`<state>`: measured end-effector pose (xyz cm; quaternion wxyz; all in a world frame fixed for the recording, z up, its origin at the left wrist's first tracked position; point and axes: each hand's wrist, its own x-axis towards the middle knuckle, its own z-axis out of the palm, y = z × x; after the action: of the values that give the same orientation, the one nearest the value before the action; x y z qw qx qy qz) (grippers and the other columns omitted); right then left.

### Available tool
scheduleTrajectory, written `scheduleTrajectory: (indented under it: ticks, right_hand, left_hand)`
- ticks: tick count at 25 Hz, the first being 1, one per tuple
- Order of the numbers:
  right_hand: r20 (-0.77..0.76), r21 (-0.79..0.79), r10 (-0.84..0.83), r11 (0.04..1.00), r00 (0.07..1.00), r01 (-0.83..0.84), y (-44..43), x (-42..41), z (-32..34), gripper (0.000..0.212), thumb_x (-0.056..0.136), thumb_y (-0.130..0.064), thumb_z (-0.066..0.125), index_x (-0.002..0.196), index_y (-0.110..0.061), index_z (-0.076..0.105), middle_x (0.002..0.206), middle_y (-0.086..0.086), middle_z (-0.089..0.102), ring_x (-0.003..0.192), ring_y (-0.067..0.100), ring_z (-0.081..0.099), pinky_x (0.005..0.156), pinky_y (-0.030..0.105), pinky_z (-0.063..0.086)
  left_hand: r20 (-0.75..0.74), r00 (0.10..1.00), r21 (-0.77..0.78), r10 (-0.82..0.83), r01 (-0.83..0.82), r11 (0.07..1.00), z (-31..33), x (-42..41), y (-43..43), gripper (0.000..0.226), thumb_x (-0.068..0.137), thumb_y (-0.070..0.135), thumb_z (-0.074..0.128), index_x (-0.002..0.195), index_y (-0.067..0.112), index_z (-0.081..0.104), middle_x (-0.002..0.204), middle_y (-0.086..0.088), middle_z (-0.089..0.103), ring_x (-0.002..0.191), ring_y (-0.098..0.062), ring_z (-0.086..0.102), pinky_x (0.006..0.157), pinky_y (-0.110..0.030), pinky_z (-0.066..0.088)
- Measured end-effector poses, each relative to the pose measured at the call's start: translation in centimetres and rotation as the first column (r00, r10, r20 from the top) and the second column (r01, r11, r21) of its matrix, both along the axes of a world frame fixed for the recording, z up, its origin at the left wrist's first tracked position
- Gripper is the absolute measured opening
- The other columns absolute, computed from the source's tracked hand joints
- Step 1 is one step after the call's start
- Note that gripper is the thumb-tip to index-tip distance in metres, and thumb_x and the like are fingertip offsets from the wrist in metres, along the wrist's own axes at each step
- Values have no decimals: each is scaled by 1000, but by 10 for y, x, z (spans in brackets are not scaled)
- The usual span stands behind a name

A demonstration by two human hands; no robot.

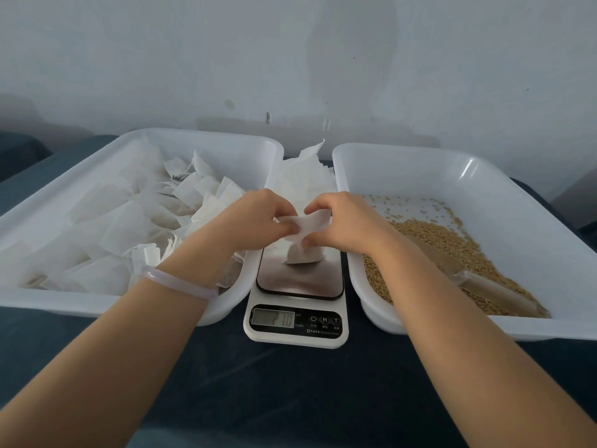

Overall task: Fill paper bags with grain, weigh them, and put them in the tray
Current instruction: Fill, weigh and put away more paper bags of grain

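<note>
Two bare forearms reach in over the near edge of the dark-covered counter (290, 399), the left wrist wearing a pale bangle (181, 282). Between them, near the middle of the counter, sits a white kitchen scale (295, 331). Its display faces the camera, but the digits are too blurred to read. A small filled paper bag (302, 255) stands on the scale's steel platform. Both hands meet above it: the left hand (255, 221) and the right hand (342, 221) each pinch the bag's crumpled top between curled fingers and thumb.

Just left of the scale, a white tray (80, 302) holds a heap of filled bags (129, 221). Just right of it, a second white tray (484, 331) holds loose grain (445, 247), with a clear scoop (491, 286) lying in the grain toward that tray's near edge. Behind the scale, between the trays' far corners, lies a pile of empty bags (307, 173). A pale wall (290, 59) rises beyond the counter's far edge.
</note>
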<state>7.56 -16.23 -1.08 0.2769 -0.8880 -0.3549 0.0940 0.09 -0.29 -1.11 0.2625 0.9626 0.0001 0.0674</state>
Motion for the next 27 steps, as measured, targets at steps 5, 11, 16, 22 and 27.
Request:
scheduleTrajectory:
  ticks: [5,11,16,22,27]
  right_hand:
    - [49,343,-11,939,999,-6,1,-2,3,12,74,-21,75,73,-29,66,68,-17,63,67,-4,58,59,8,41]
    - [-25,596,-201,783,979,176,0,6,2,38,78,-32,73,112,-25,58,89,-17,66,88,-8,58,77,8,42]
    - [-25,554,-181,816,983,164,3,11,-3,31,80,-31,69,109,-26,58,79,-16,66,79,-11,56,75,14,39]
    - [-15,559,-168,816,986,148,7,13,-7,26,82,-28,68,104,-29,57,76,-15,65,70,-13,54,71,15,38]
    - [-1,597,-213,784,977,172,3,15,-9,24,84,-25,65,107,-27,57,74,-14,64,69,-11,54,68,9,39]
  left_hand:
    - [123,988,-159,87,-67,985,6,-2,-6,20,73,25,73,63,23,57,55,11,52,53,-3,47,49,-13,34]
    - [467,526,-585,711,-420,694,27,-12,24,13,79,7,59,77,17,51,62,14,49,56,8,48,49,-8,34]
    - [-58,824,-546,563,-498,673,32,-43,49,20,72,0,65,85,11,55,74,-7,57,57,-18,57,39,-20,44]
    - [-483,755,-12,443,-512,859,8,-66,39,26,82,7,57,106,13,50,97,-7,55,80,-23,56,67,-31,50]
    - [4,776,241,630,-612,753,38,-53,38,23,85,15,55,108,14,54,103,-7,61,93,-29,55,70,-30,38]
